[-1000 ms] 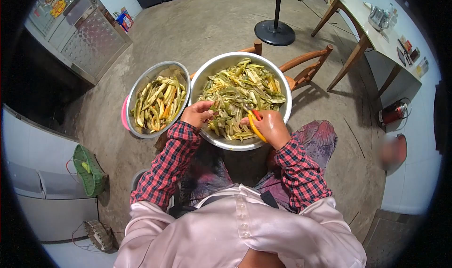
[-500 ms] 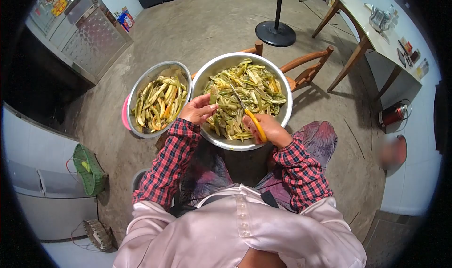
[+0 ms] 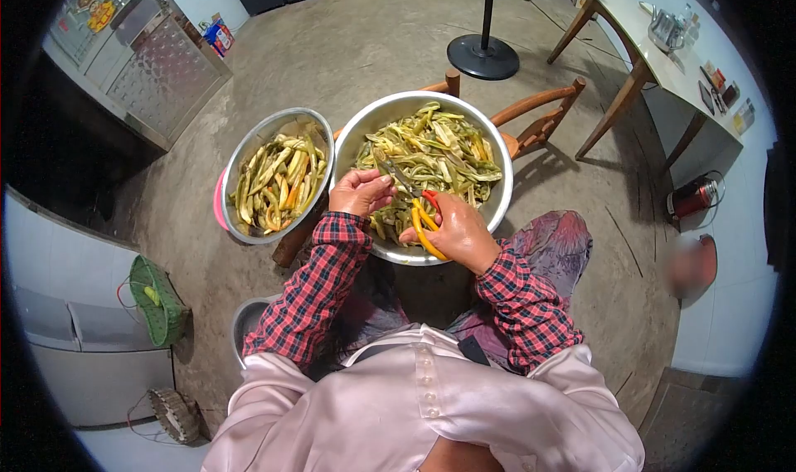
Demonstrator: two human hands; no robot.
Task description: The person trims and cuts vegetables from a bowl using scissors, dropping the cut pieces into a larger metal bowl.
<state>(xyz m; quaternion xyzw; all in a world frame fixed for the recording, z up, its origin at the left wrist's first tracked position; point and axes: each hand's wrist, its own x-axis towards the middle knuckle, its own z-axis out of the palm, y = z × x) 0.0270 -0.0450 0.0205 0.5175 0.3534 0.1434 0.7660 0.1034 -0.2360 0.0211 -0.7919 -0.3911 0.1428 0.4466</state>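
My right hand point(image 3: 454, 231) has its fingers in the loops of a pair of scissors point(image 3: 424, 227) with yellow and red handles, which are spread apart. The blades point up and left toward my left hand point(image 3: 362, 193). Between its fingertips, my left hand pinches a green pepper point(image 3: 382, 162), right at the blades. Both hands are over the near part of a wide metal basin point(image 3: 505, 173) heaped with cut yellow-green peppers point(image 3: 439, 144). To the left, a smaller metal bowl point(image 3: 235, 161) contains long whole-looking peppers point(image 3: 278, 177), some orange.
A wooden chair point(image 3: 543, 128) is behind the basin. Farther back are a black round stand base point(image 3: 483, 57) and a table point(image 3: 663, 65) with a kettle point(image 3: 666, 32). A green basket point(image 3: 157, 302) and a grey basin point(image 3: 249, 327) are at left; a red thermos point(image 3: 693, 198) is at right.
The scissors' handles have spread apart, and the blades have come to the pepper in my left hand. My left hand has shifted slightly right and my right hand slightly left.
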